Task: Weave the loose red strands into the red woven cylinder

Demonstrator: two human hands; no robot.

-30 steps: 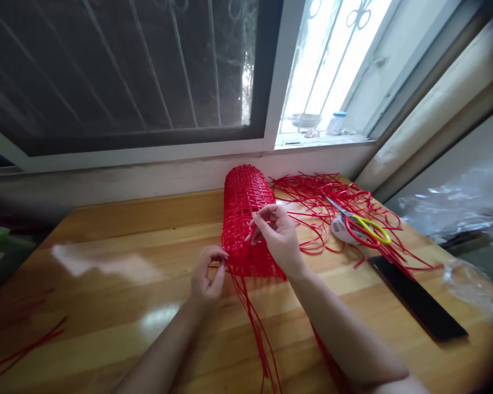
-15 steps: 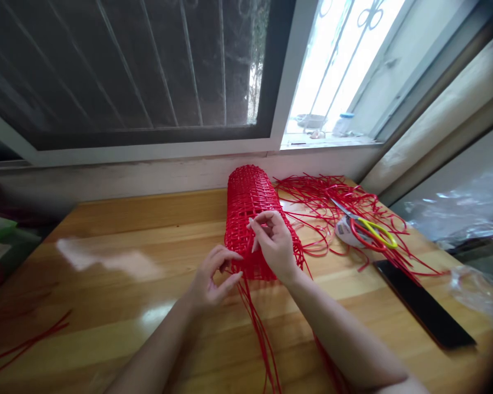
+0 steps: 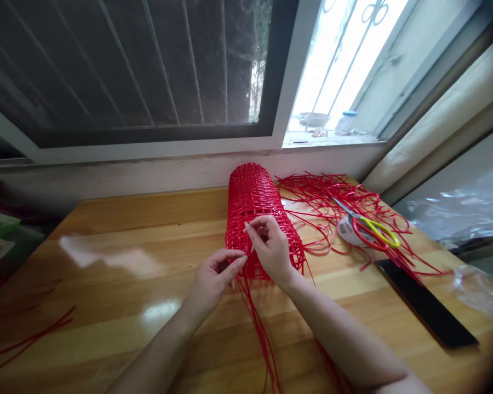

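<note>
A red woven basket (image 3: 252, 194) lies on its side on the wooden table, its open end toward me. My left hand (image 3: 218, 273) is at the near left rim, thumb and forefinger pinched together on a red strip. Over the near part of the weave, my right hand (image 3: 269, 246) has its thumb and forefinger closed in a pinch; the thin strip between them is hard to make out. Several loose red strips (image 3: 259, 328) trail from the rim toward me between my forearms.
Right of the basket lies a heap of red strips (image 3: 324, 189), with scissors (image 3: 376, 232) with red and yellow handles on top. A black flat slab (image 3: 427, 303) is at the right. More strips (image 3: 33, 342) lie at the left. A window (image 3: 168, 71) stands behind the table.
My left thumb and forefinger, apart before, have closed together at the rim. My right hand has shifted slightly left and down, still pinched.
</note>
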